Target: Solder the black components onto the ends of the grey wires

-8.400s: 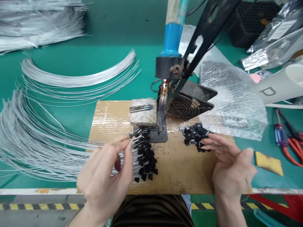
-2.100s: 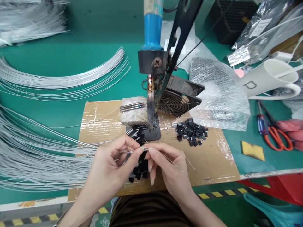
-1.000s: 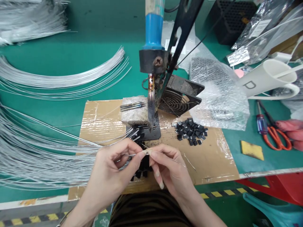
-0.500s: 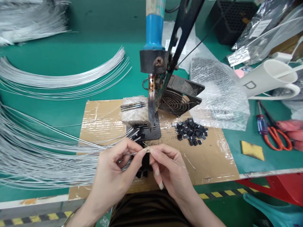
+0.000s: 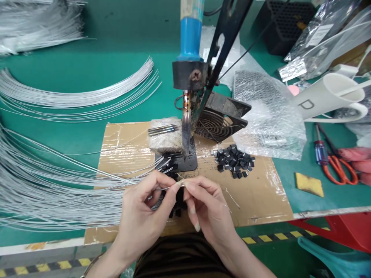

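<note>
Thumb and forefinger of my left hand (image 5: pixel 150 210) pinch the end of a thin grey wire (image 5: pixel 164 188). My right hand (image 5: pixel 210 204) is closed right beside it, its thumb and forefinger meeting the left fingertips at the wire's end. A fine strand, perhaps solder wire (image 5: pixel 227 207), runs out past the right hand. Above the fingertips hangs a soldering iron (image 5: pixel 186 127) with a blue handle, clamped in a stand. Under and behind the hands are wire ends with small black connectors (image 5: pixel 169 162); the fingers partly hide them.
A pile of small black connectors (image 5: pixel 234 160) lies on the cardboard (image 5: pixel 268 193) to the right. Many grey wires (image 5: pixel 58 193) spread across the left. A fan (image 5: pixel 218 119) stands behind the iron. Orange-handled scissors (image 5: pixel 339 170), a yellow sponge (image 5: pixel 309 184) and a white mug (image 5: pixel 327 96) are farther right.
Both hands stay pinched together at the same place. Only a very slight shift to the right shows in the left hand and the view.
</note>
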`<state>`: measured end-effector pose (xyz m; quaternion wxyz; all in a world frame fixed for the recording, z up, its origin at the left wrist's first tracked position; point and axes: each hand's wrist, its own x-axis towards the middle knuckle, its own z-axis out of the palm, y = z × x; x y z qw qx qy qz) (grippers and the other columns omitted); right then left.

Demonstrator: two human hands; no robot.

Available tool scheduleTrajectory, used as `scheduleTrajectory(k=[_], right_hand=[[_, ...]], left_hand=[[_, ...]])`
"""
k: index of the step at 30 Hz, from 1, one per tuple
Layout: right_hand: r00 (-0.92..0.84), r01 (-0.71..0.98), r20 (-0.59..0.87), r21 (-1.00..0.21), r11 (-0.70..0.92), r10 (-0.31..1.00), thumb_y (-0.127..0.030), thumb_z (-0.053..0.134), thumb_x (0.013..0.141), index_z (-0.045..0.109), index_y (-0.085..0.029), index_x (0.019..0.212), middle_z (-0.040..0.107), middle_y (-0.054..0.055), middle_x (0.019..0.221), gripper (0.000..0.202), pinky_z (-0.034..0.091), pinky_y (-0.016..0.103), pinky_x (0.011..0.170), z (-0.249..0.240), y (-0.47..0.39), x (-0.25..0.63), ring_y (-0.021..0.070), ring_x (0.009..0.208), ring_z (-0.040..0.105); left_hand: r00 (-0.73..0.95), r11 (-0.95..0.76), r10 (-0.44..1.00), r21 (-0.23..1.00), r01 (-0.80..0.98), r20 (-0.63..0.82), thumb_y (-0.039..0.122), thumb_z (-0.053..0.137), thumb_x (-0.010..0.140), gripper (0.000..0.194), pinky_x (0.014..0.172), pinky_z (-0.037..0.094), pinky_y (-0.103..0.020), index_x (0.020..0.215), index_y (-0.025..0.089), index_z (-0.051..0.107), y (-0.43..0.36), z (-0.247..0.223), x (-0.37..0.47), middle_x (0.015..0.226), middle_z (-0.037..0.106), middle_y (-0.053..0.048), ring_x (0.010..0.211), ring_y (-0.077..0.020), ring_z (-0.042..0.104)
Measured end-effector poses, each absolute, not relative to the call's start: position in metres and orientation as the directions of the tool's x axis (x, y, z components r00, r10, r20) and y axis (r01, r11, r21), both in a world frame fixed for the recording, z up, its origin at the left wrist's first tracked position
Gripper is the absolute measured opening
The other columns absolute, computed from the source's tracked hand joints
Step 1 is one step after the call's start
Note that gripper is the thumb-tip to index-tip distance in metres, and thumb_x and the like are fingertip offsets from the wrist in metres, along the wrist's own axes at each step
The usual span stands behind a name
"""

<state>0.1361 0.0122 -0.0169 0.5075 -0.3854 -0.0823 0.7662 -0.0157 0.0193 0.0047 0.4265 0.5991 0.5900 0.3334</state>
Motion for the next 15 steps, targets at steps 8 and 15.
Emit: scheduleTrajectory(k=[8,15], right_hand=[[-0.168,-0.716,-0.502,-0.529,-0.455,0.848,-0.036,0.087,0.079,0.081,-0.018,0.076,0.067,-0.003,0.058,0.020,0.038,0.012,0.027,-0.0163,0.0098,0.1333,0.0035,0.030,0.049],[-0.166,-0.721,-0.478,-0.538,-0.437,0.862,-0.035,0.087,0.082,0.081,-0.017,0.075,0.066,-0.003,0.056,0.019,0.041,0.011,0.028,-0.0148,0.0106,0.1347,0.0041,0.031,0.051]], left_hand=[[0.026,0.081,0.994,0.906,0.416,-0.102,0.029,0.066,0.098,0.015,0.050,0.039,-0.021,0.086,0.021,0.068,0.0137,0.0010,-0.0136,0.066,0.063,0.002,0.054,-0.0101,0.050],[0.032,0.075,0.995,0.903,0.424,-0.098,0.029,0.065,0.098,0.015,0.050,0.040,-0.021,0.086,0.021,0.068,0.0141,0.0017,-0.0137,0.065,0.062,0.002,0.052,-0.0099,0.050]])
